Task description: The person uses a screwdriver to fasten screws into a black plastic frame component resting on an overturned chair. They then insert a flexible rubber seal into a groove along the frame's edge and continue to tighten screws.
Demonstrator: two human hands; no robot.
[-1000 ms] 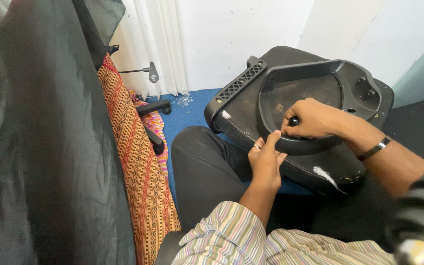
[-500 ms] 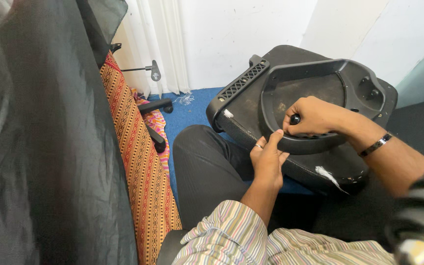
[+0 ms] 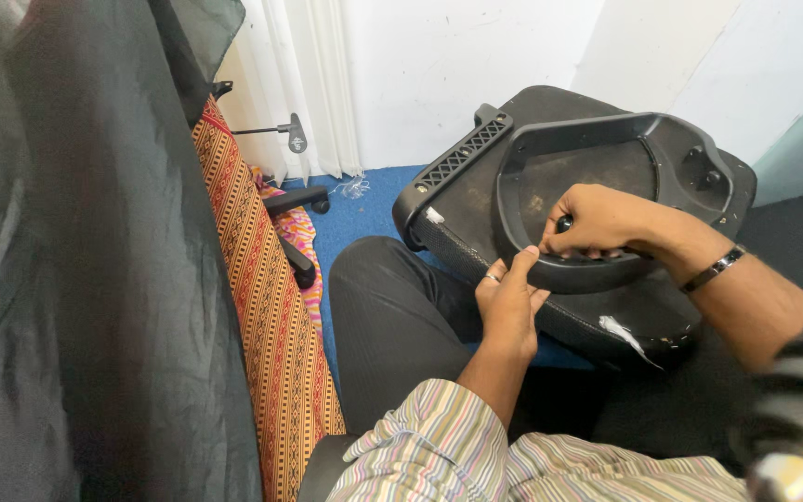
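Black plastic everywhere: an upturned chair seat (image 3: 513,186) rests tilted against the person's knee, underside up, over blue carpet (image 3: 364,209). Its raised frame (image 3: 606,158) forms a shallow tray, dusty and scuffed inside, holding only grime. Right hand (image 3: 601,221) is curled shut around a small dark tool (image 3: 564,223) at the frame's near rim. Left hand (image 3: 508,302), fingers together, presses that rim from below. White stuffing pokes from a torn edge (image 3: 623,330).
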